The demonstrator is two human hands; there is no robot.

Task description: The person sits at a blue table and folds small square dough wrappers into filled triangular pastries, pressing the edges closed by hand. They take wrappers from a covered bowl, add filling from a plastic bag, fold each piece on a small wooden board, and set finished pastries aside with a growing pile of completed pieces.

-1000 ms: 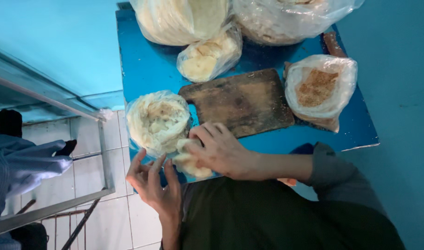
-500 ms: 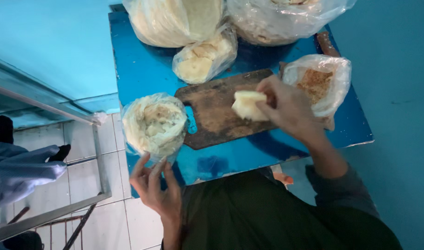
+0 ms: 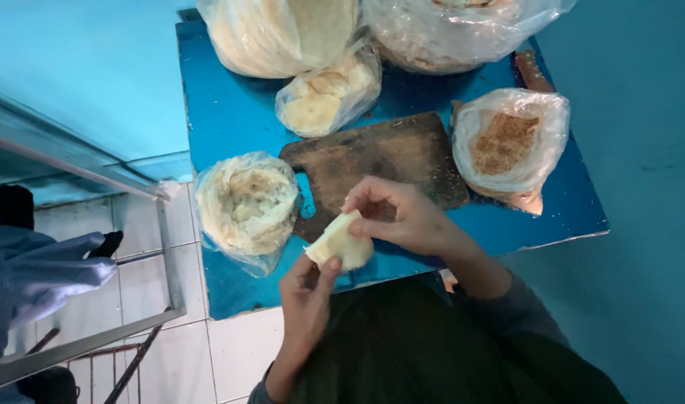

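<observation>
Dough piece (image 3: 340,243) held between both hands over the near edge of the blue desk (image 3: 230,112).

Right hand (image 3: 402,217) pinches its upper end, left hand (image 3: 306,288) grips it from below — just in front of the dark wooden board (image 3: 387,161), with an open bag of dough (image 3: 246,206) left of that board and a bag of brown crumbs (image 3: 511,142) to its right.

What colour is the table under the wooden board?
The table is bright blue, shiny in places. The head view shows it well around the dark wooden board.
</observation>
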